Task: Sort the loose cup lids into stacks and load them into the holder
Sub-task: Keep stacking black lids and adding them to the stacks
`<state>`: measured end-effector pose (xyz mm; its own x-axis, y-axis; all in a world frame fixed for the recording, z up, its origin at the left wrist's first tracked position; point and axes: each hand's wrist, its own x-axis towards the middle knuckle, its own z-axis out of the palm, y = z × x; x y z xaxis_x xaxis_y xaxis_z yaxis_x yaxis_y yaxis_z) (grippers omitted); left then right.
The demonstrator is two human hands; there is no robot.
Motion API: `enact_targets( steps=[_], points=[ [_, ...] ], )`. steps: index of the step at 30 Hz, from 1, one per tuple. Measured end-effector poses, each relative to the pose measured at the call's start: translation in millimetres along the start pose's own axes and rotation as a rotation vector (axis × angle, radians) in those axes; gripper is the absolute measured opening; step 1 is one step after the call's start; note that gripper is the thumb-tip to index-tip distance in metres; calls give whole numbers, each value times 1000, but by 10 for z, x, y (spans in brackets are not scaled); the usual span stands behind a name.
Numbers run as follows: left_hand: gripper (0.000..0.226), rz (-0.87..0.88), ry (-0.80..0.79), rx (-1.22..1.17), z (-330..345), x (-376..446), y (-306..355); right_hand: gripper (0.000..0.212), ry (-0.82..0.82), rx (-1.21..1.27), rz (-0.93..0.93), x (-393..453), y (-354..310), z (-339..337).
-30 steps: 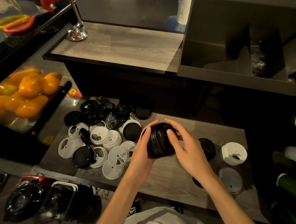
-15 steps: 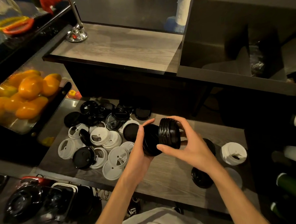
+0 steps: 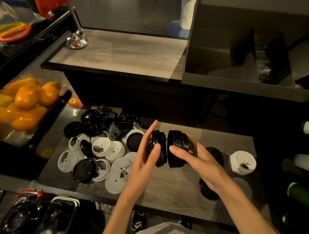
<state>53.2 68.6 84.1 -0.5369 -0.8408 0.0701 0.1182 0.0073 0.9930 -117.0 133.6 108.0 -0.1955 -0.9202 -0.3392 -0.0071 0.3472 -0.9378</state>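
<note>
Above the wooden counter (image 3: 172, 191) my left hand (image 3: 145, 160) holds a thin stack of black lids (image 3: 160, 148) on edge, thumb on its rim and fingers straight behind it. My right hand (image 3: 197, 163) grips a thicker stack of black lids (image 3: 177, 147) just to its right, a narrow gap between the two stacks. A heap of loose black lids (image 3: 104, 123) and white lids (image 3: 102, 151) lies to the left. A stack of white lids (image 3: 242, 163) stands at the right, with a black lid (image 3: 206, 191) under my right wrist.
A tray of oranges (image 3: 20, 106) sits at the left. A raised wooden shelf (image 3: 122, 56) runs behind the counter. Bottles (image 3: 308, 196) lie at the right edge. Dark containers (image 3: 17, 220) sit below the counter's front edge.
One black stack held between both hands has been split into two. The right hand's part has moved right and the hands have drawn apart.
</note>
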Motion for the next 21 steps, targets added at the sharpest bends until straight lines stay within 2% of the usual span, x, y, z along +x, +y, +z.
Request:
enact_targets(
  steps=[4,11,14,17,19,21],
  points=[
    [60,36,-42,108,49,2,36,97,-18,40,29,19,-29,-7],
    [75,56,-56,138,68,17,54,58,-98,61,-2,-15,-102,-12],
    [80,62,-74,139,68,25,54,62,-154,131,5,-33,-94,-81],
    [80,70,-127,134,72,40,27,55,-216,256,55,-65,-90,-181],
    [84,73,-173,146,68,52,-9,51,-213,270,51,-82,-83,-225],
    [89,67,-222,178,88,76,-54,58,-191,274,31,-103,-40,-281]
  ],
)
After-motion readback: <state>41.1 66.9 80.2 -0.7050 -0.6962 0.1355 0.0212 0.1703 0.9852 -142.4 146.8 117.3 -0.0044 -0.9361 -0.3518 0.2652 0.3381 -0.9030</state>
